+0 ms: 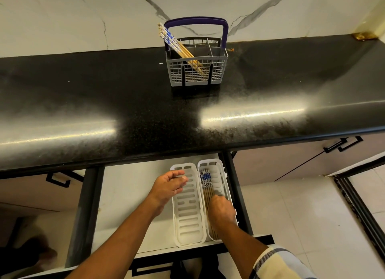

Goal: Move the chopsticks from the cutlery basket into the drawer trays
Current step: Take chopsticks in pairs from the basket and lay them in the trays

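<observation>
A grey cutlery basket (216,69) with a dark blue handle stands on the black counter. Several wooden chopsticks (177,44) with blue-and-white tops lean out of it to the left. Below, the open drawer holds two white slotted trays side by side. The left tray (188,218) has no chopsticks in it, and my left hand (168,188) hovers over its far end, fingers apart. The right tray (220,174) holds several chopsticks (206,185). My right hand (220,209) rests on their near ends, fingers curled down over them; its grip is hidden.
The black counter (125,103) overhangs the back of the white drawer (129,195). Cabinet fronts with black handles (341,146) flank the drawer. A marble wall stands behind the basket. White floor tiles (291,212) lie to the right.
</observation>
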